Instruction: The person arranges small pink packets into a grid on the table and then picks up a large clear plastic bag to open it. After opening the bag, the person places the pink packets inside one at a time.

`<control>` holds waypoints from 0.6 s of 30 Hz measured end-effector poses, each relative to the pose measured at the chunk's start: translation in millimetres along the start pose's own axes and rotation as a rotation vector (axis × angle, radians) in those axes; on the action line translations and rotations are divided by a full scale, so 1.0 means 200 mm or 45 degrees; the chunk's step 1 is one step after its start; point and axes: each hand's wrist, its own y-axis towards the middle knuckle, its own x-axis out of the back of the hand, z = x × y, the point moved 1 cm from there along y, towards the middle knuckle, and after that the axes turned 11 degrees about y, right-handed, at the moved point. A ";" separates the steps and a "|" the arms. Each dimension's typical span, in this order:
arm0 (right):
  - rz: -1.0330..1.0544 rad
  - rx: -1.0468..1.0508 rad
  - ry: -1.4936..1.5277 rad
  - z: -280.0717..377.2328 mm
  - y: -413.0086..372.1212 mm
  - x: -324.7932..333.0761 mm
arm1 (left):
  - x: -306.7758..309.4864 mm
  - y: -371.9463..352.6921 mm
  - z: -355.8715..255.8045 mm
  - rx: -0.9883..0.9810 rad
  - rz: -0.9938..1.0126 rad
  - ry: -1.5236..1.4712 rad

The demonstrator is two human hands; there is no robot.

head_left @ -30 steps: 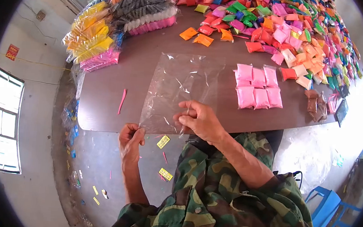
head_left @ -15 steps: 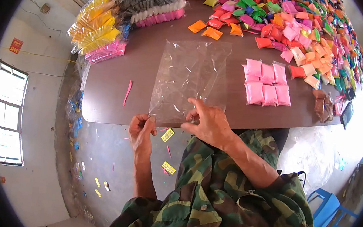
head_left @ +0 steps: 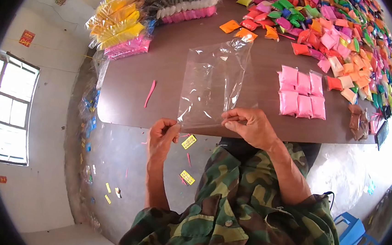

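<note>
A clear plastic bag (head_left: pixel 210 84) spreads over the brown table, its near edge pinched at two places. My left hand (head_left: pixel 162 136) is closed on the near left corner, at the table's front edge. Thumb and fingers of my right hand (head_left: pixel 251 127) pinch the near edge further right. To the right of the bag lie pink packets (head_left: pixel 297 93) in two rows. A thin pink plastic piece (head_left: pixel 150 94) rests left of the bag.
Bundled yellow packets (head_left: pixel 121 17) and black, white and pink ones stand at the back left. A large heap of coloured packets (head_left: pixel 327 36) covers the back right. Brown packets (head_left: pixel 357 122) lie near the right edge. A blue stool (head_left: pixel 350 236) stands lower right.
My right hand has closed on the bag's near edge, where its fingers were apart before. The bag's far right part has lifted and shifted. The whole view has moved slightly.
</note>
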 end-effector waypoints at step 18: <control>-0.004 0.070 -0.092 0.02 0.02 0.00 | -0.04 -0.05 -0.02 -0.309 -0.118 0.676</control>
